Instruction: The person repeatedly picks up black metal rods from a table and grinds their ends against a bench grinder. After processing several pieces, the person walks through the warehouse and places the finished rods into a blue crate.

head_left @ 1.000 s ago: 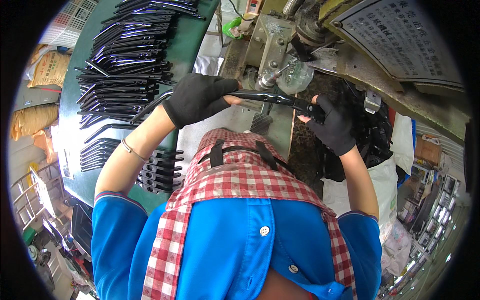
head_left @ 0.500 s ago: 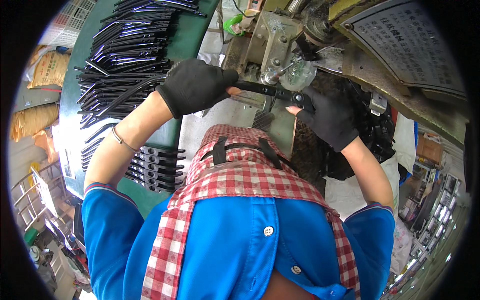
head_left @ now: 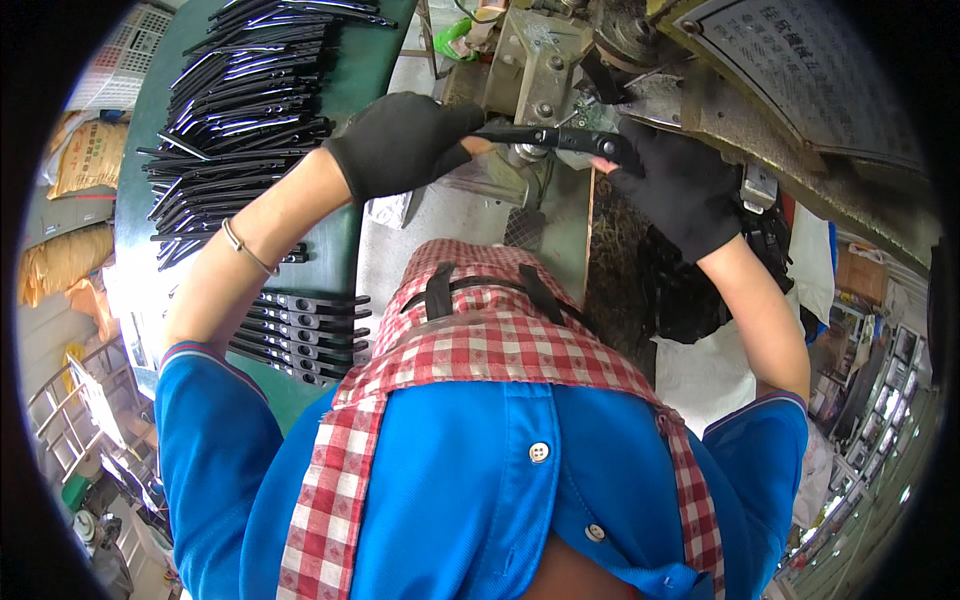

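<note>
A long black bar (head_left: pixel 550 137) with a flat right part and a round fitting near its end is held level in front of the machine (head_left: pixel 543 75). My left hand (head_left: pixel 405 145), in a black glove with bare fingertips, is closed around the bar's left part, most of which it hides. My right hand (head_left: pixel 680 190), gloved alike, grips the right end, its thumb below the round fitting. To the left, a pile of thin black bent tubes (head_left: pixel 250 100) lies on the green table (head_left: pixel 370 70). Nearer, several flat black pieces with holes (head_left: pixel 305 322) lie in a row.
A large metal machine head with a printed plate (head_left: pixel 790 85) overhangs the right side. Below it sits a black plastic bag (head_left: pixel 685 305) beside white sheeting. Tan sacks (head_left: pixel 88 160) and a white crate (head_left: pixel 125 55) stand beyond the table at far left.
Both hands have moved away from my body with the bar, which now hangs more level. The right hand has also shifted slightly to the right. Both keep their hold.
</note>
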The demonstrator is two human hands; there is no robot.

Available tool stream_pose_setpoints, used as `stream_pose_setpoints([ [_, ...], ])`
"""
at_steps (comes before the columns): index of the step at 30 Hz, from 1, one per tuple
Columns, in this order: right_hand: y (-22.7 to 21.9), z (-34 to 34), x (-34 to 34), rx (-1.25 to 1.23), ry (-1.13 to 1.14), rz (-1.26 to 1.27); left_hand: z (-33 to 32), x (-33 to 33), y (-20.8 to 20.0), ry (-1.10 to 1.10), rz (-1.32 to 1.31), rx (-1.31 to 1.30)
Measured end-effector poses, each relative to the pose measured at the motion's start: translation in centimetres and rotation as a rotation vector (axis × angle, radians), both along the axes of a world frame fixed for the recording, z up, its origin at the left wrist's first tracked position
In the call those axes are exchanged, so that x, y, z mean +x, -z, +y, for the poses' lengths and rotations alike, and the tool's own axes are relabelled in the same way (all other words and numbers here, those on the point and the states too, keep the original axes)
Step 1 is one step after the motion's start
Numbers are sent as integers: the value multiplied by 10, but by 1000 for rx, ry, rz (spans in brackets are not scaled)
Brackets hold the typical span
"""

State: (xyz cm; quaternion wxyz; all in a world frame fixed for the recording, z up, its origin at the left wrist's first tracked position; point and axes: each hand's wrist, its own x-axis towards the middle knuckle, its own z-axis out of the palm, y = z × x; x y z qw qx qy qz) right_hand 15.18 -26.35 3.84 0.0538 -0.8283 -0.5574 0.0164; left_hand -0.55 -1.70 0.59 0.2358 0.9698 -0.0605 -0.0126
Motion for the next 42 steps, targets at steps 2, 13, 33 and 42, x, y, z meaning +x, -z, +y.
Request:
stream_pose_setpoints([
  [2,3,0,6,33,17,50,2,7,-1,-5,24,-39],
  [13,2,7,13,-50,169,157,18,33,-2,131,-141,189],
  [33,6,9,24,-147,142,116,82,-10,2,-80,-132,183],
  [42,18,13,28,-214,139,140,99,-27,9,-262,14,173],
])
